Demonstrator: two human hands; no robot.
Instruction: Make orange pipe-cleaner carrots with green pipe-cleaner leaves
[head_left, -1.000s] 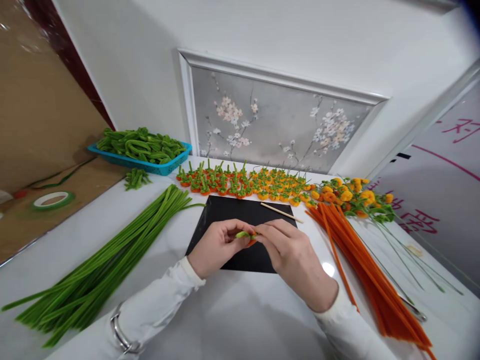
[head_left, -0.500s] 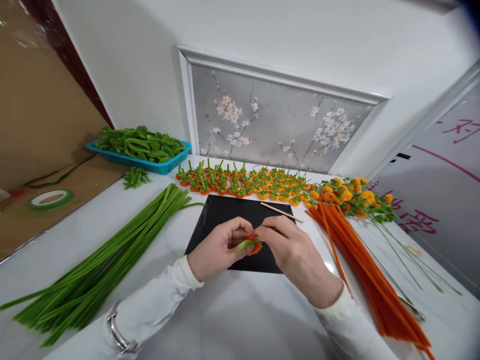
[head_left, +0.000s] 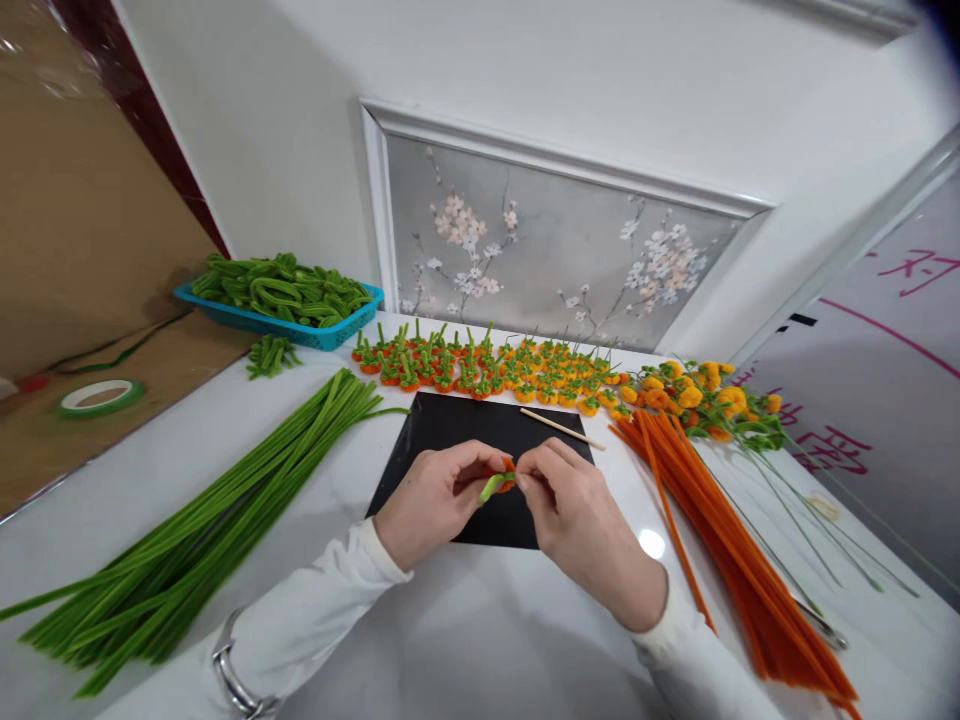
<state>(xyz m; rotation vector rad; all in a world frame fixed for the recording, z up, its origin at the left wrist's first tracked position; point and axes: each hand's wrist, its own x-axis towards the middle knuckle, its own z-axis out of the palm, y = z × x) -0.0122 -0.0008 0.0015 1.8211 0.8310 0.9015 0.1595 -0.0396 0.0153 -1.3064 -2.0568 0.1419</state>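
My left hand (head_left: 431,503) is closed, pinching a small orange pipe-cleaner flower (head_left: 509,466) between thumb and fingertips. A short green pipe-cleaner piece (head_left: 492,488) lies across the flower and sticks out past my left thumb. My right hand (head_left: 576,508) is also closed, its thumb and forefinger pinched at the flower's right edge; its other fingers are curled in. Both hands are held over a black mat (head_left: 442,425), and part of the flower is covered by the fingers.
Green pipe cleaners (head_left: 217,520) lie left, orange ones (head_left: 720,540) right. Behind the mat stand rows of orange and yellow flowers (head_left: 480,370). A wooden stick (head_left: 562,428) crosses the mat's edge. Stemmed flowers (head_left: 697,395), a blue basket (head_left: 337,333) and tape (head_left: 101,397) lie around.
My right hand has turned and shifted slightly, its fingertips now lower on the flower's right side. The flower has tilted, with more of its green piece showing.
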